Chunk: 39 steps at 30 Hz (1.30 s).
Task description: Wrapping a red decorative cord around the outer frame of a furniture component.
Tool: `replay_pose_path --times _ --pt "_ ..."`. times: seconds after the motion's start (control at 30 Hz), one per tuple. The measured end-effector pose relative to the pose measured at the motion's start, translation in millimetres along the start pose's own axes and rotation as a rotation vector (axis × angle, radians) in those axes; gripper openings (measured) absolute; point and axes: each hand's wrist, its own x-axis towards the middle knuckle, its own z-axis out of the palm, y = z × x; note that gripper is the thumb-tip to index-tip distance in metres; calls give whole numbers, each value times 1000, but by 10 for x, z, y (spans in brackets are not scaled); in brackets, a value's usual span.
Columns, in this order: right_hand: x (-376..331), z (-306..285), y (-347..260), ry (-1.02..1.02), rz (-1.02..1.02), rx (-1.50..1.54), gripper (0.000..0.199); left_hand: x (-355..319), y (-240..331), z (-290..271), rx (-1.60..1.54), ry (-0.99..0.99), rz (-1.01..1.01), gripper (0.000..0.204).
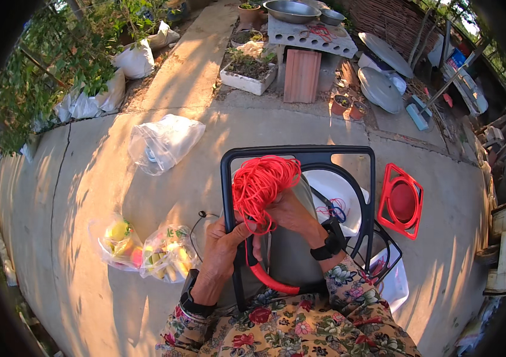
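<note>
clear plastic bags sit on the concrete ground: one crumpled, mostly see-through bag [162, 143] lies up left of the chair frame, and two smaller bags [144, 250] packed with yellow and pale pieces lie side by side at the lower left, near the left forearm. white sacks [107, 89] holding green plants line the upper left edge. a red square plastic frame [400, 202] rests on the ground to the right.

the bundle of red cord [260, 181] is bright, thin and loosely looped into a thick skein; it hangs over the left upright of the black metal chair frame [300, 156], in the middle of the view. a stretch of the frame's lower bar is already wrapped in red.

the left hand [224, 247] is clenched around the left upright, with a strand of cord running under the fingers. the right hand [289, 214] is closed on the lower part of the bundle, fingers curled into the loops.
</note>
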Motion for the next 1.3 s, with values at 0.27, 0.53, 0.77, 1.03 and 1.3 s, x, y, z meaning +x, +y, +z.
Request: replay_pose_path --times 0.27,0.53,0.77,1.03,1.3 --pt "-61 -113 -435 -94 94 -359 27 -132 105 16 -41 -2 47 12" --pt "-155 -211 -814 -155 178 -585 40 9 -43 -140 -52 31 -5 14" --pt "-494 -110 -689 397 -379 -741 14 2 -87 -284 -147 16 13 14" --pt "-830 37 -192 260 -118 -1200 45 0 -75 -293 -126 30 5 16" --pt "-801 -108 -180 326 -165 -865 38 -44 -66 -358 -196 76 2 14"
